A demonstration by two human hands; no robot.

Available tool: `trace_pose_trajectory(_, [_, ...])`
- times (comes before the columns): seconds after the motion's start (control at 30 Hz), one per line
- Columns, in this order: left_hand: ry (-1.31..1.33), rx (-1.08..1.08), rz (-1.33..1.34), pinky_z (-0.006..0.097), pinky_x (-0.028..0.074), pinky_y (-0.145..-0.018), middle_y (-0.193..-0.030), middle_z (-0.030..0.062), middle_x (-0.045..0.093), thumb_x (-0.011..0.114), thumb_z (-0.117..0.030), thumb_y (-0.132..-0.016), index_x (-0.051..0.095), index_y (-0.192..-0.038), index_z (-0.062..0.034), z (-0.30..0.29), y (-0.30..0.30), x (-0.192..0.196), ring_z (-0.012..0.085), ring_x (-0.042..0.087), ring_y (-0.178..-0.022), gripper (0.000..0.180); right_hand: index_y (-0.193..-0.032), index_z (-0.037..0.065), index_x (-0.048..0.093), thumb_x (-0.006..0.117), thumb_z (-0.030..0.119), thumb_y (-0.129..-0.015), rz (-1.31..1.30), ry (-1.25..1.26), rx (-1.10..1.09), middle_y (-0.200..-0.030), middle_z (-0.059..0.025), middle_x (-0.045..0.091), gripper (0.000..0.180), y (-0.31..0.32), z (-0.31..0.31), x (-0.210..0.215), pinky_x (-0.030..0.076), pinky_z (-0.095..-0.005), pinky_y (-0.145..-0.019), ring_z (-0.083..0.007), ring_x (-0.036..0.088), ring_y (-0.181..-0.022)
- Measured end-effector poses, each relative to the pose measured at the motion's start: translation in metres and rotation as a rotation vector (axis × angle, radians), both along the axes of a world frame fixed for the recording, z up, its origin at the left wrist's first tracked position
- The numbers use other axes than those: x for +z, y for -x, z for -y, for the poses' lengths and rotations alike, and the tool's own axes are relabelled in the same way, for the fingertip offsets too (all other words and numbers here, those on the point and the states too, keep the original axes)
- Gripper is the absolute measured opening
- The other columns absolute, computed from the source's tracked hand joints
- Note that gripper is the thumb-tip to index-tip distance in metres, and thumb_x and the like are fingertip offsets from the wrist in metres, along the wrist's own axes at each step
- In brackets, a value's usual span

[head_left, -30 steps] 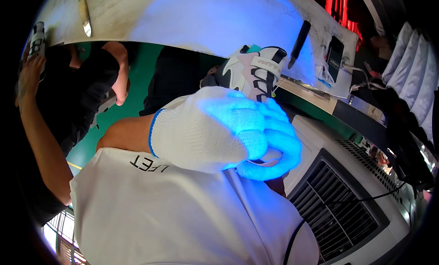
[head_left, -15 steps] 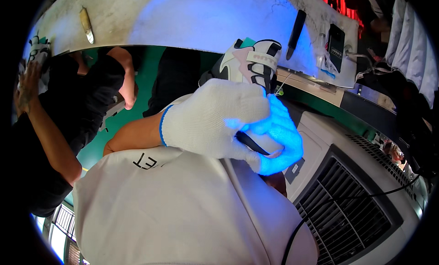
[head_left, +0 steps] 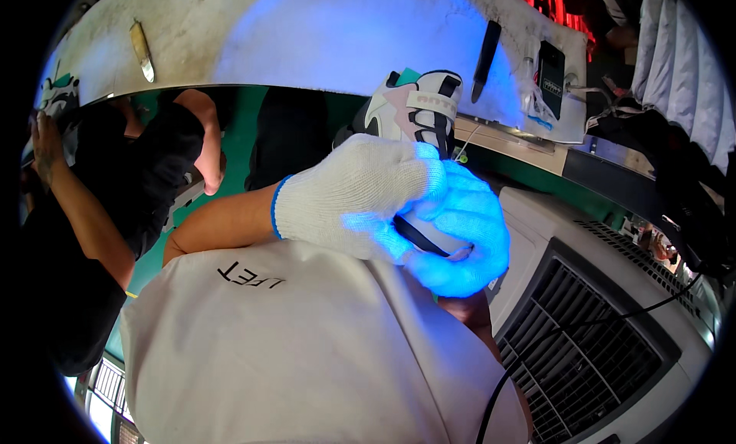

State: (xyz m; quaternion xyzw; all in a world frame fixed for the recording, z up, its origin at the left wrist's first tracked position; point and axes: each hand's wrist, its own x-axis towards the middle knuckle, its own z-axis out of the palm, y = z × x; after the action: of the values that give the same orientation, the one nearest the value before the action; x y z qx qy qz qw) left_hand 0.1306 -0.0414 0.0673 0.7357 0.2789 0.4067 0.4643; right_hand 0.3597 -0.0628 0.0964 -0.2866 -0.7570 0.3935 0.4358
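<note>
Both of my hands wear white knit gloves and are closed on one sneaker [head_left: 400, 113], which is white and grey with black trim and a pale pink panel. Its strap and opening, with something green inside, point away from me toward the bench. My left hand [head_left: 345, 195] lies across the shoe's middle, fingers curled over it. Around the near end wraps my right hand [head_left: 471, 229], lit bright blue. Between the gloves shows a patch of white upper with a dark edge. The fingertips of the left hand are partly hidden.
On the pale bench [head_left: 307, 34] lie a wooden-handled knife [head_left: 142, 51], a black-handled knife [head_left: 486, 60] and a black phone [head_left: 550, 80]. A large air cooler [head_left: 590, 337] with a dark cable stands at my right. A co-worker's hand [head_left: 47, 149] touches another shoe [head_left: 58, 97] at the left.
My hands and the shoe have shifted only slightly, with the grip kept. Blue light now reaches farther over the left glove. The whole view has tilted a little.
</note>
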Motion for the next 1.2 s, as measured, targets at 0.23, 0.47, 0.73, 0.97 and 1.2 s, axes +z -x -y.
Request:
trace_pose_trajectory(0.23, [0.023, -0.056, 0.174, 0.042, 0.060, -0.088, -0.117, 0.0132, 0.070, 0.097, -0.023, -0.077, 0.070, -0.122, -0.0075, -0.024, 0.025, 0.001, 0.0322, 0.072, -0.101, 0.055, -0.137, 0.008, 0.070, 0.099, 0.018, -0.080, 0.128, -0.001, -0.015, -0.143, -0.0183, 0.070, 0.064, 0.010, -0.012, 0.015, 0.052, -0.0621, -0.118, -0.0443, 0.067, -0.136])
trace_pose_trajectory(0.47, [0.135, 0.359, 0.124, 0.046, 0.058, -0.093, -0.116, 0.0142, 0.069, 0.104, -0.040, -0.066, 0.070, -0.123, -0.0051, 0.016, 0.031, -0.059, 0.0345, 0.068, -0.112, 0.074, -0.141, 0.004, 0.070, 0.108, 0.022, -0.067, 0.257, 0.235, -0.011, -0.150, -0.0274, 0.068, 0.085, 0.015, -0.029, 0.041, 0.047, -0.0641, -0.124, -0.0517, 0.055, -0.152])
trace_pose_trajectory(0.73, [-0.005, 0.436, 0.159, 0.046, 0.049, -0.065, -0.089, 0.0105, 0.055, 0.090, -0.024, -0.066, 0.058, -0.087, -0.0112, 0.008, 0.016, -0.026, 0.0331, 0.059, -0.080, 0.041, -0.140, 0.000, 0.072, 0.107, 0.022, -0.072, 0.399, 0.061, 0.029, -0.149, -0.0293, 0.066, 0.080, 0.036, -0.036, 0.050, 0.051, -0.0672, -0.119, -0.0555, 0.059, -0.145])
trace_pose_trajectory(0.97, [-0.292, 0.111, 0.167, 0.042, 0.049, -0.061, -0.099, 0.0064, 0.064, 0.084, -0.034, -0.086, 0.075, -0.101, -0.0167, -0.024, 0.029, -0.028, 0.0297, 0.064, -0.078, 0.024, -0.132, 0.003, 0.079, 0.107, 0.017, -0.070, 0.384, 0.073, 0.065, -0.142, -0.0254, 0.066, 0.069, 0.021, -0.048, 0.047, 0.054, -0.0692, -0.116, -0.0501, 0.069, -0.133])
trace_pose_trajectory(1.2, [0.155, 0.053, 0.169, 0.042, 0.055, -0.063, -0.104, 0.0086, 0.064, 0.093, -0.026, -0.066, 0.071, -0.107, -0.0139, -0.046, -0.003, -0.012, 0.0283, 0.070, -0.081, 0.048, -0.126, -0.002, 0.080, 0.103, 0.017, -0.072, 0.295, -0.131, 0.076, -0.133, -0.0217, 0.071, 0.062, -0.030, -0.053, 0.002, 0.058, -0.0570, -0.107, -0.0401, 0.073, -0.120])
